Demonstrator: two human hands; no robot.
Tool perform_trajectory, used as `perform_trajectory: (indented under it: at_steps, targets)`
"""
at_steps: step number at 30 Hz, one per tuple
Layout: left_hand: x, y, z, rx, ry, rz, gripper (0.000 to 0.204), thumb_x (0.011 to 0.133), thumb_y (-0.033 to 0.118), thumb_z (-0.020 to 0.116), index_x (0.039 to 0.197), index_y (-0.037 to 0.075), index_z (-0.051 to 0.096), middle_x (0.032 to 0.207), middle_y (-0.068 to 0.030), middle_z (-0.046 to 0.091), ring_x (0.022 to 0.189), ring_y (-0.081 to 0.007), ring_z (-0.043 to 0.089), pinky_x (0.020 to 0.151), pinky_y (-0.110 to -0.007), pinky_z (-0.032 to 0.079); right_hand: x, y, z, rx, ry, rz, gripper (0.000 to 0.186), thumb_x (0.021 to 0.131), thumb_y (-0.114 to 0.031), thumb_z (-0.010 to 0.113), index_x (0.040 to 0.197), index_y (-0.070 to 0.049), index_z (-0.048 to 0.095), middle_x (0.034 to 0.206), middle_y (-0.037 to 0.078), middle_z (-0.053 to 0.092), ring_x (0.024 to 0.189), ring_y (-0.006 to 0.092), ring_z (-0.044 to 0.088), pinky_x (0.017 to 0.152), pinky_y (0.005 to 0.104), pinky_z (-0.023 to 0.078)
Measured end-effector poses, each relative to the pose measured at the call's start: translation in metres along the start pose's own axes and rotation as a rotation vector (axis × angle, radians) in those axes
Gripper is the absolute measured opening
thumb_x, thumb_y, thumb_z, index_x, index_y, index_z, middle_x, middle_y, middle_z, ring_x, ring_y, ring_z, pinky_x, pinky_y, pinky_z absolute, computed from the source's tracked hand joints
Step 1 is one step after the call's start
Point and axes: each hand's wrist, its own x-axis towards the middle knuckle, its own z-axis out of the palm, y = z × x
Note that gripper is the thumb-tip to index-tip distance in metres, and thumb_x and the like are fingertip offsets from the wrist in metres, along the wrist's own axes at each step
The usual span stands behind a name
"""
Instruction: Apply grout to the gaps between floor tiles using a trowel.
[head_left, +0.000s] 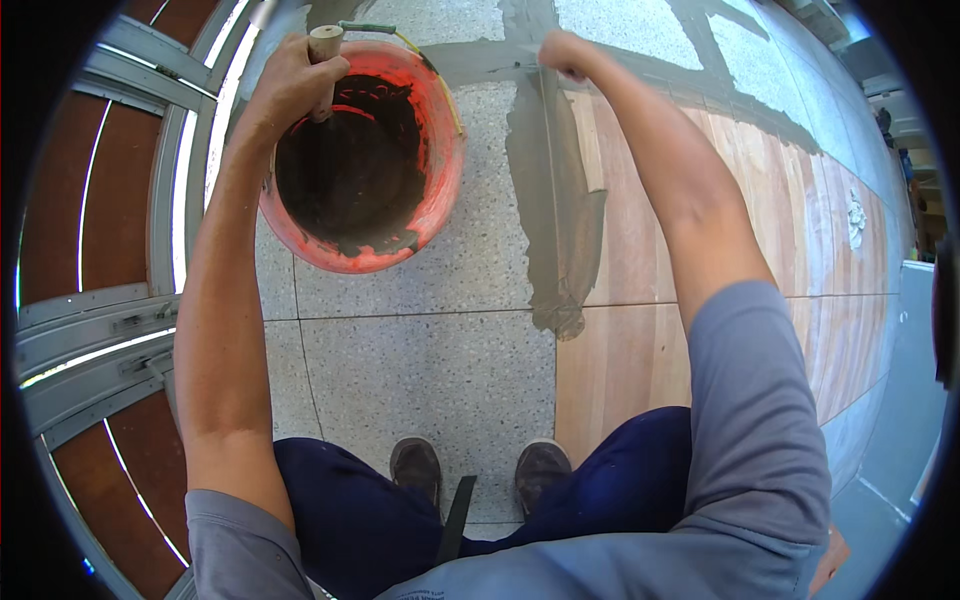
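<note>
My left hand (290,80) is closed round the pale wooden handle (325,45) of a tool, over the far left rim of a red-orange bucket (445,170). I cannot make out the tool's working end. Grey mortar is smeared round the bucket's inside wall, above a dark interior. Its wire bail with a green grip (367,27) rests at the far rim. Farther right, my right hand (567,54) is closed in a fist above a strip of wet grey mortar (545,220). Whatever it may hold is hidden.
Speckled tiles (420,370) lie under the bucket and my feet. Wood-look tiles (640,360) cover the right side, with mortar bands along their edges. A crumpled white scrap (856,220) lies there. Metal-framed brown panels (120,195) stand on the left.
</note>
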Motion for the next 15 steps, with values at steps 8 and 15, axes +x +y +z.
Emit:
perform_trajectory:
  at_steps: [8, 15]
  targets:
    - [-0.009, 0.008, 0.007, -0.297, 0.078, 0.11, 0.016, 0.082, 0.011, 0.063, 0.068, 0.004, 0.062, 0.054, -0.008, 0.06, 0.045, -0.0177, 0.056, 0.044, -0.031, 0.046, -0.046, -0.122, 0.058, 0.603, 0.289, 0.111, 0.026, 0.084, -0.011, 0.057, 0.071, 0.007, 0.069, 0.071, 0.026, 0.068, 0.061, 0.0396, 0.069, 0.058, 0.048, 0.055]
    - [-0.04, 0.037, 0.004, -0.194, 0.117, 0.165, 0.019, 0.083, 0.013, 0.065, 0.067, 0.007, 0.057, 0.055, -0.0074, 0.059, 0.044, -0.0171, 0.054, 0.043, -0.03, 0.042, -0.244, -0.312, 0.085, 0.924, 0.225, 0.27, 0.032, 0.096, -0.016, 0.048, 0.123, -0.001, 0.054, 0.085, 0.025, 0.069, 0.077, 0.045, 0.068, 0.065, 0.0549, 0.053]
